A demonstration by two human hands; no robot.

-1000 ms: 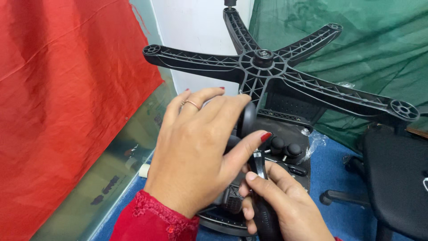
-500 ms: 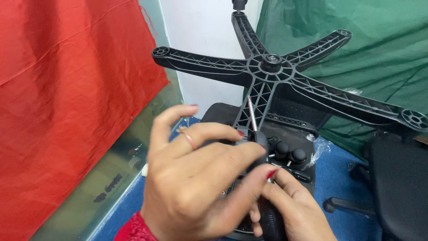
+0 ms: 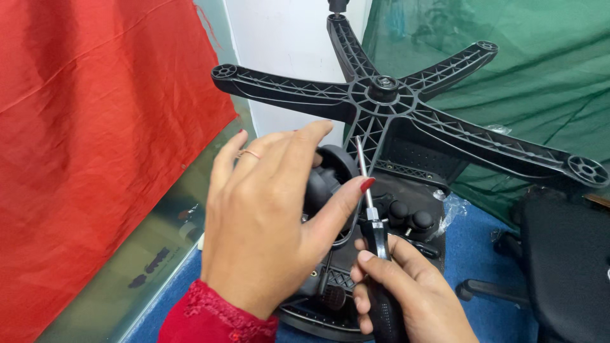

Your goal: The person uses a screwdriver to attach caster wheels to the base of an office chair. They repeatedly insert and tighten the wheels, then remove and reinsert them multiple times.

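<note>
My left hand [image 3: 267,222], in a red sleeve with a ring on one finger, wraps a black caster wheel [image 3: 328,180], the thumb pressed on its right side. My right hand [image 3: 406,292], low and just right of it, grips the black handle of a screwdriver [image 3: 379,244]. Its metal shaft points up beside the wheel. Behind both stands a black five-armed chair base [image 3: 383,89], underside toward me, with empty sockets at the arm ends.
A red cloth [image 3: 95,127] hangs at the left above a glass panel [image 3: 146,254]. A green cloth [image 3: 540,76] covers the right wall. Black chair parts [image 3: 406,213] lie below the base on a blue floor [image 3: 470,254]. A black chair [image 3: 565,267] stands at the right.
My left hand has shifted on the wheel and its fingers have spread. The screwdriver shaft, hidden a second ago, now shows upright beside the wheel.
</note>
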